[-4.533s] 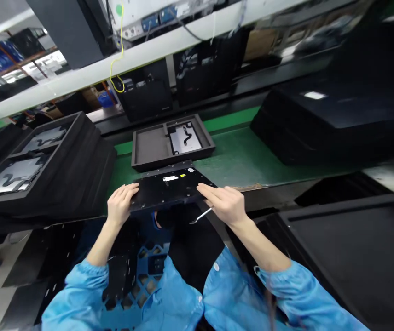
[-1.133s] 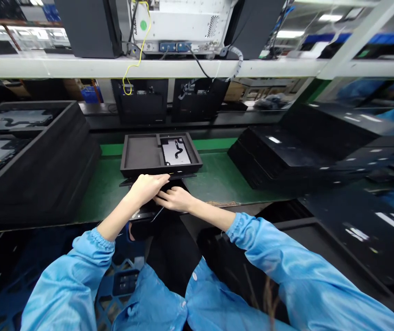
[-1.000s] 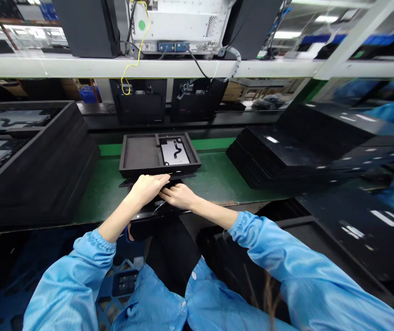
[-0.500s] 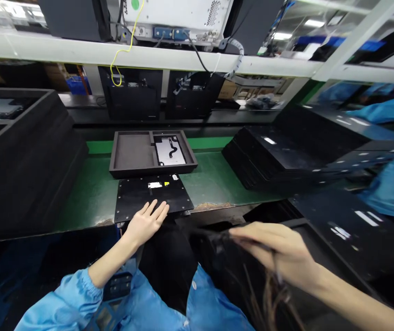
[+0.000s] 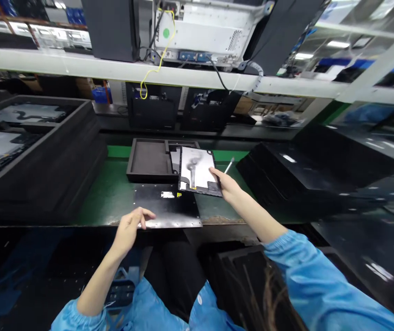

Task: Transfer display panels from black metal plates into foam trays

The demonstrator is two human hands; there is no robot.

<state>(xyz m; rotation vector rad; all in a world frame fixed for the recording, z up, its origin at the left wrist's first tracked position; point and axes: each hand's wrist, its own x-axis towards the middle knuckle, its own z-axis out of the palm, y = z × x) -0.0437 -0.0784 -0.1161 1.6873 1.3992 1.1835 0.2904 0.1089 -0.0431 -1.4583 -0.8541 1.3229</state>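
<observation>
A flat black metal plate (image 5: 167,205) with a white and a yellow sticker lies on the green belt (image 5: 112,195) at its near edge. My left hand (image 5: 130,228) rests at the plate's near left corner, fingers curled on its edge. My right hand (image 5: 225,183) holds a silver-backed panel (image 5: 197,170) by its right edge, tilted up above the black foam tray (image 5: 148,161). A thin silver tool (image 5: 228,165) sticks out of the same hand.
Stacked black foam trays (image 5: 27,151) with panels stand at the left. A pile of black plates (image 5: 286,179) sits at the right on the belt. A white shelf beam (image 5: 114,69) with equipment and cables runs overhead. More black trays lie at the lower right.
My right hand swung from low at the right up to the foam tray and lifted the silver-backed panel out of it. My left hand slid to the plate's near left corner.
</observation>
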